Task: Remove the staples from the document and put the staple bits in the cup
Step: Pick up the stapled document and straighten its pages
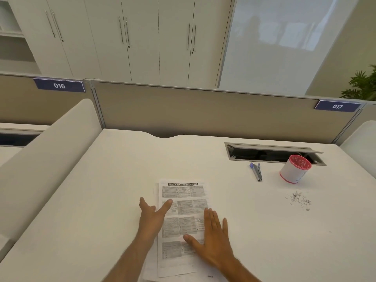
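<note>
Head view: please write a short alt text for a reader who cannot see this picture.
A person's left hand and right hand lie flat, fingers straight, on a printed document on a white desk. To the right lie a staple remover, a white cup with a red rim and a loose pile of staple bits on the desk.

1 document, 1 cup, 1 staple remover, 1 staple pile, 2 hands.

White cup, red rim
</note>
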Action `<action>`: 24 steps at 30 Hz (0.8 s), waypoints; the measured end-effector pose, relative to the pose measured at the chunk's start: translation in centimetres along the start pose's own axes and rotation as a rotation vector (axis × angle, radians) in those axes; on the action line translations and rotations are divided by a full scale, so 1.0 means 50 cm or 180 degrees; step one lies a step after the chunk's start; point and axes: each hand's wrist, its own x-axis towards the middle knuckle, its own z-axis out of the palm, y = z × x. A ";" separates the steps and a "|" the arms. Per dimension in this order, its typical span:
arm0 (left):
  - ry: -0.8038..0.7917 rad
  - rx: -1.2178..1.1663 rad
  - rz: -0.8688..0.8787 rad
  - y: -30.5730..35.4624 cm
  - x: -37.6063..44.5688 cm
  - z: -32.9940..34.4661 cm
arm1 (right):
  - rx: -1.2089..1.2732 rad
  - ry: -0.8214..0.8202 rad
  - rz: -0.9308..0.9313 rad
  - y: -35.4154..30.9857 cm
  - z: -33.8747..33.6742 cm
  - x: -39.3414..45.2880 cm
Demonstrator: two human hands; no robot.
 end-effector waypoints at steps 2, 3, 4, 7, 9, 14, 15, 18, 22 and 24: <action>0.0041 -0.0124 -0.0104 0.002 0.011 -0.003 | 0.0098 0.0023 -0.0002 -0.001 -0.005 0.001; 0.0050 -0.0215 -0.0146 0.004 0.015 -0.004 | 0.0155 0.0052 -0.0008 -0.001 -0.007 0.001; 0.0039 -0.0291 -0.0181 0.004 0.019 -0.005 | 0.0216 0.0084 -0.0021 -0.001 -0.009 0.001; 0.0006 -0.0294 -0.0189 0.004 0.019 -0.011 | 0.0318 0.0158 -0.0076 -0.001 -0.010 0.002; -0.0050 -0.0257 -0.0169 0.004 0.019 -0.010 | 0.0319 0.0155 -0.0105 0.001 -0.009 0.002; -0.0190 -0.0202 -0.0284 0.015 0.017 -0.005 | 0.0301 0.0127 -0.0166 0.005 -0.008 0.000; -0.0212 -0.0135 -0.0318 0.009 0.025 -0.004 | 0.0273 0.0110 -0.0165 0.005 -0.008 -0.001; -0.0182 0.0018 -0.0359 -0.014 0.058 0.000 | 0.0189 0.0042 -0.0148 0.003 -0.007 -0.003; -0.0365 -0.0028 -0.0280 0.038 0.003 0.001 | 0.0138 0.0001 -0.0160 0.004 -0.007 -0.005; -0.0458 0.0029 -0.0327 0.036 -0.001 0.004 | 0.0128 -0.0011 -0.0172 0.005 -0.006 -0.005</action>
